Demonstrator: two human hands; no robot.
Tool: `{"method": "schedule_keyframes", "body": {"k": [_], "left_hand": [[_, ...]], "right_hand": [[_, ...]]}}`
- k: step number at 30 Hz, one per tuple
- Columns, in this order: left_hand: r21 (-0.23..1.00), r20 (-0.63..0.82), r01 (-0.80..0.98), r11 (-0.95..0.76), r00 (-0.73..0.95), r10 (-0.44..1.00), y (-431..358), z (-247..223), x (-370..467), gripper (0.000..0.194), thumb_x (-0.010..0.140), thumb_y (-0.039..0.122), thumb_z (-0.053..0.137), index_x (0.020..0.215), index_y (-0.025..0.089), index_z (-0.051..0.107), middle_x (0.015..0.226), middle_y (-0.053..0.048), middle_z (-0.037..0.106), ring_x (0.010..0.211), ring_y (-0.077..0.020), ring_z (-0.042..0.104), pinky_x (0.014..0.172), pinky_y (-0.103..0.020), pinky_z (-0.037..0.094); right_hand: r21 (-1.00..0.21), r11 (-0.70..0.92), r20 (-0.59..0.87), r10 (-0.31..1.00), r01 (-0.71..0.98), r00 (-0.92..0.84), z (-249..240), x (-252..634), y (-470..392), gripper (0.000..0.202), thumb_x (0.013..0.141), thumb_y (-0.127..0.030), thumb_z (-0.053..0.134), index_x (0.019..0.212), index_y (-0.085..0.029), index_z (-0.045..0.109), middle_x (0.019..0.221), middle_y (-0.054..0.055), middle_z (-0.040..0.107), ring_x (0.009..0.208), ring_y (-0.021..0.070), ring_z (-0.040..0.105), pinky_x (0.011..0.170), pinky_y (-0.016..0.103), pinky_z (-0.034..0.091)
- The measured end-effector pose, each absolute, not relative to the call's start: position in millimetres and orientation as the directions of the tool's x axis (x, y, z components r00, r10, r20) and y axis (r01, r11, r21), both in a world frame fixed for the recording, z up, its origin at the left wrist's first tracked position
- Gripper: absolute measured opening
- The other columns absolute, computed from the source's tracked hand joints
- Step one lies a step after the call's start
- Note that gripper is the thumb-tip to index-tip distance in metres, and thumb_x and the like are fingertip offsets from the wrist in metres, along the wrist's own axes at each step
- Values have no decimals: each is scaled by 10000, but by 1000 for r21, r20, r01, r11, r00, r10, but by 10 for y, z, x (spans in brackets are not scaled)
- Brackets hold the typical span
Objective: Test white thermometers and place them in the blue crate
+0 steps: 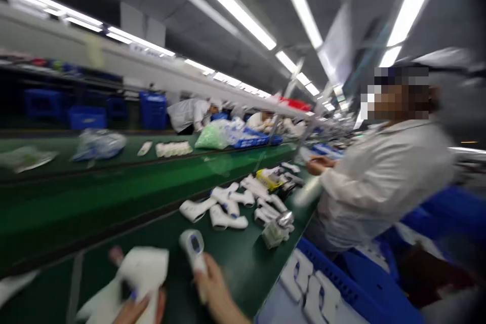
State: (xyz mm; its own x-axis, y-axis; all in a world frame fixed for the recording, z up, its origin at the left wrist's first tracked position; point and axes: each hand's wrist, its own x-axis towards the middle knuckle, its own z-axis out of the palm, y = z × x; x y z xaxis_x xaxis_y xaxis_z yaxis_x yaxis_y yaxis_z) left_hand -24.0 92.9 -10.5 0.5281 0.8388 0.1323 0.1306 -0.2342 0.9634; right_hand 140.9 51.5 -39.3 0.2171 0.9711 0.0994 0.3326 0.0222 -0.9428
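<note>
My right hand (215, 283) is wrapped round the handle of a white handheld infrared thermometer (189, 240), whose small dark screen faces up. At the lower left, my left hand (132, 310) is closed on a larger-looking white plastic piece (146, 268) with a dark patch and a blue spot; blur hides its exact kind. Both hands are above the green workbench (243, 258). Beyond them lies a loose group of white thermometers (228, 218). Beside these sits a clear and silvery wrapped bundle (277, 230).
A co-worker in a white coat (379, 177) stands at the right side of the bench. Below the edge, a blue crate (330, 263) holds white thermometer parts (321, 296). A raised green ledge (114, 192) runs along the left, with plastic bags (99, 144). A yellow package (269, 179) lies farther back.
</note>
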Motion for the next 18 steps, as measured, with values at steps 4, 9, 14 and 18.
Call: {"method": "schedule_keyframes", "body": {"k": [4,9,14,18], "left_hand": [[849,-220,-362,386,422,879,514,-135,-461,187,790,328,564,777,143,589,681,-33,606,545,-121,542,547,-225,428],[744,-196,-532,404,405,893,433,-15,-219,190,767,299,530,906,170,541,759,-27,592,586,-113,531,598,-241,427],[701,-111,-577,420,494,863,382,61,-156,228,757,309,550,895,128,578,651,-40,573,597,-132,525,636,-266,428],[713,-129,-536,452,534,836,345,38,-237,340,690,402,695,828,107,596,638,-57,588,586,-125,525,585,-242,413]], "right_hand": [[-984,-130,-148,976,-121,158,-428,1239,288,523,782,-531,530,1200,-221,477,802,9,593,633,142,575,621,273,465],[-791,-196,-298,951,-580,85,-344,1115,103,459,694,-376,719,1090,-207,559,840,9,623,674,123,571,640,232,457],[-748,-150,-245,968,-647,60,-188,1130,37,367,756,-354,670,1082,-211,579,830,4,625,697,119,554,660,225,453],[-723,-169,-177,983,-670,-57,-44,1150,26,251,817,-410,573,887,-174,624,683,9,581,633,130,537,622,247,449]]}}
